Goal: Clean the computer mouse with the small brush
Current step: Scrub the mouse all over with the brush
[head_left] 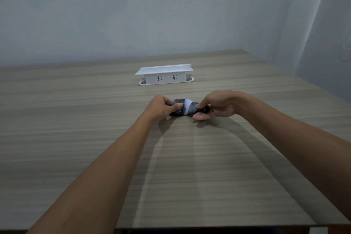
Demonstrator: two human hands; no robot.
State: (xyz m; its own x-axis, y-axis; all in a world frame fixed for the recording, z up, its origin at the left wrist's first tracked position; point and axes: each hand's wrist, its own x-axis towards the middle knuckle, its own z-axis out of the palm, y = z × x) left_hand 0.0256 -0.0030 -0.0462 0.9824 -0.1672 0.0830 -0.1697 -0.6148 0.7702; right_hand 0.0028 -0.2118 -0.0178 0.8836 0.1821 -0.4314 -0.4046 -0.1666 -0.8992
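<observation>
A dark grey computer mouse [179,111] lies on the wooden table [171,167], a little beyond its middle. My left hand [161,107] grips the mouse's left side, thumb on top. My right hand [216,105] pinches the small brush by its black handle [206,109]. The brush's white bristles [188,103] rest on the top of the mouse, blurred. Fingers hide part of the mouse's shape.
A white pop-up power socket box [164,75] with two outlets stands on the table behind the mouse, near the pale wall. The table's front edge [209,227] runs along the bottom of the view. A wall corner rises at the right.
</observation>
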